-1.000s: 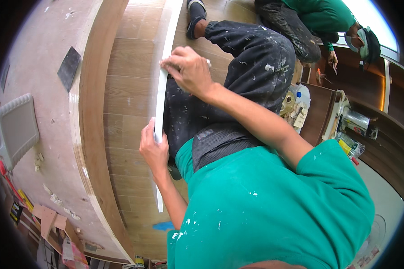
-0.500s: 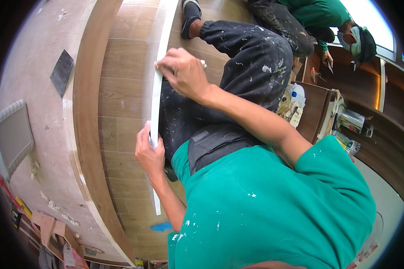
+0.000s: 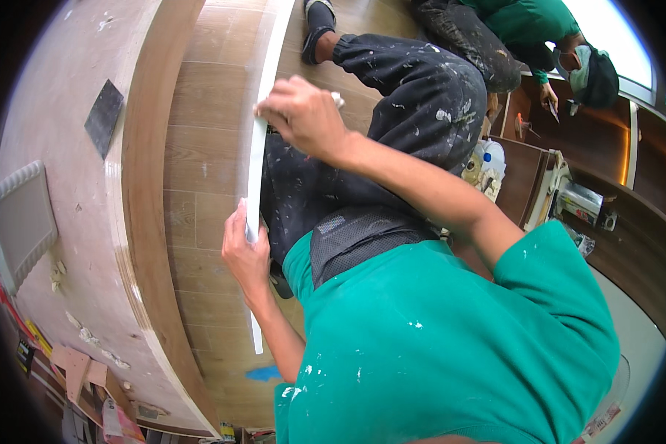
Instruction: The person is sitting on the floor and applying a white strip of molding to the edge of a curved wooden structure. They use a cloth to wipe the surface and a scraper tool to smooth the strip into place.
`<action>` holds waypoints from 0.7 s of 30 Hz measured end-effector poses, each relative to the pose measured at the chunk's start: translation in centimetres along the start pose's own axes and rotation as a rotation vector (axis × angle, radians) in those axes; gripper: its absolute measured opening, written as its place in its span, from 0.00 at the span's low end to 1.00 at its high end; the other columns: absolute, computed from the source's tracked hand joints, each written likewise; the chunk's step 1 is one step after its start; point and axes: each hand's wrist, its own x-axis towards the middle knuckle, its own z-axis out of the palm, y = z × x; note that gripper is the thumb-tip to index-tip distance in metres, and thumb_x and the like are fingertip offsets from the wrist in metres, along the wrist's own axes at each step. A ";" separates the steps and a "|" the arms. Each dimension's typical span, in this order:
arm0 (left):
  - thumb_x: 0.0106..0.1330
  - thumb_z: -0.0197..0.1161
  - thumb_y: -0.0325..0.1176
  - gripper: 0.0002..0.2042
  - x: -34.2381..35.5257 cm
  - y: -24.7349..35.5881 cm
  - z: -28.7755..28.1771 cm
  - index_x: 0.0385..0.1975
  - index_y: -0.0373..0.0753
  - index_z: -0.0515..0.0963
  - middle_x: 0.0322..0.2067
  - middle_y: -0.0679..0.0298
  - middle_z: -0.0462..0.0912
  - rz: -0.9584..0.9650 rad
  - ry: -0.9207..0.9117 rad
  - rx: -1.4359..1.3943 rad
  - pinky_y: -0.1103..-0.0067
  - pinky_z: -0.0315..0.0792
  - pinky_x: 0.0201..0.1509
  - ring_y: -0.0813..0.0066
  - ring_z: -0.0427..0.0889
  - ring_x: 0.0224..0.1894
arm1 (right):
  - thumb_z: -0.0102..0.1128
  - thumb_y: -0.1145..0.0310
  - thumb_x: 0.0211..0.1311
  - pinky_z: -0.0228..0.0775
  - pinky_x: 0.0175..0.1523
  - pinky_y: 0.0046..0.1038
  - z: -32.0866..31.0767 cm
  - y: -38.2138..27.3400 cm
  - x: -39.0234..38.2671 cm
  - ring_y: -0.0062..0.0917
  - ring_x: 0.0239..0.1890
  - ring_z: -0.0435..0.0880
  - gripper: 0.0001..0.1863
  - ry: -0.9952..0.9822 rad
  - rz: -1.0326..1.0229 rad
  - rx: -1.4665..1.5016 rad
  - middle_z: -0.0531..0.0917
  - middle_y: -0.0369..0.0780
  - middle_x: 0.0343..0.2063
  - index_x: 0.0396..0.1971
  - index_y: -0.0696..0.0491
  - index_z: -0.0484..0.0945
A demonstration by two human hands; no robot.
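Observation:
A long, thin white board (image 3: 256,166) stands on edge along my legs, its narrow white edge facing up. My left hand (image 3: 246,250) is wrapped around its nearer part, thumb and fingers on opposite sides. Farther along, my right hand (image 3: 303,118) is closed at the board's edge, with curled fingers touching it. A small whitish thing (image 3: 338,99) shows beside the right hand's knuckles; its kind is unclear, and what lies under the fingers is hidden.
On the left, a pale workbench (image 3: 74,222) carries a dark flat plate (image 3: 103,118) and a grey tray (image 3: 24,226). A co-worker (image 3: 525,37) crouches at the upper right by brown shelving (image 3: 599,140). A plastic jug (image 3: 490,157) stands right of my knee.
My right hand has shifted very slightly at the board's edge. The left hand keeps its hold, and the board stays nearly where it was.

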 end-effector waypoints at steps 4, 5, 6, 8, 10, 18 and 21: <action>0.57 0.68 0.21 0.27 0.3 1.0 -0.4 0.61 0.41 0.81 0.52 0.55 0.86 -0.014 -0.003 -0.007 0.63 0.79 0.56 0.50 0.86 0.53 | 0.69 0.67 0.65 0.79 0.41 0.36 0.0 0.9 0.8 0.36 0.37 0.85 0.06 0.033 0.047 -0.006 0.86 0.40 0.30 0.34 0.54 0.89; 0.57 0.68 0.21 0.27 0.2 0.7 -0.4 0.60 0.40 0.81 0.52 0.55 0.86 -0.007 -0.004 0.001 0.63 0.79 0.56 0.50 0.86 0.52 | 0.70 0.68 0.65 0.79 0.42 0.36 0.0 0.6 0.6 0.36 0.37 0.85 0.06 0.007 0.059 -0.007 0.86 0.40 0.31 0.34 0.54 0.89; 0.57 0.68 0.20 0.26 0.1 0.3 -0.1 0.60 0.40 0.81 0.52 0.54 0.86 0.002 0.001 0.003 0.63 0.79 0.56 0.50 0.86 0.52 | 0.70 0.68 0.64 0.79 0.42 0.37 0.1 0.4 -0.2 0.36 0.37 0.85 0.06 0.022 0.024 0.020 0.86 0.40 0.31 0.34 0.54 0.89; 0.58 0.68 0.21 0.26 0.1 0.2 0.3 0.60 0.40 0.82 0.51 0.54 0.86 0.007 0.011 0.001 0.64 0.79 0.56 0.50 0.86 0.52 | 0.71 0.68 0.63 0.79 0.41 0.37 -0.1 0.4 -0.3 0.36 0.37 0.85 0.05 -0.015 -0.024 -0.003 0.86 0.40 0.31 0.33 0.53 0.89; 0.58 0.69 0.21 0.26 -0.1 0.2 0.4 0.59 0.40 0.82 0.51 0.54 0.86 0.000 0.022 -0.009 0.64 0.79 0.56 0.50 0.86 0.52 | 0.71 0.68 0.63 0.79 0.41 0.37 -0.7 1.3 1.1 0.35 0.37 0.85 0.05 0.003 -0.019 -0.037 0.86 0.40 0.31 0.33 0.53 0.89; 0.58 0.70 0.22 0.26 0.2 -0.2 0.2 0.60 0.40 0.82 0.51 0.55 0.86 0.023 0.022 -0.009 0.64 0.79 0.55 0.50 0.86 0.51 | 0.69 0.68 0.65 0.80 0.41 0.37 -0.2 0.1 -0.7 0.32 0.36 0.84 0.05 -0.065 -0.077 -0.001 0.86 0.39 0.30 0.34 0.52 0.89; 0.58 0.70 0.22 0.26 0.3 0.1 0.1 0.60 0.41 0.82 0.51 0.55 0.86 0.007 0.030 -0.004 0.64 0.79 0.54 0.50 0.86 0.51 | 0.70 0.67 0.65 0.80 0.38 0.37 -0.3 2.3 2.1 0.33 0.35 0.84 0.05 0.052 -0.088 -0.028 0.86 0.39 0.29 0.33 0.52 0.89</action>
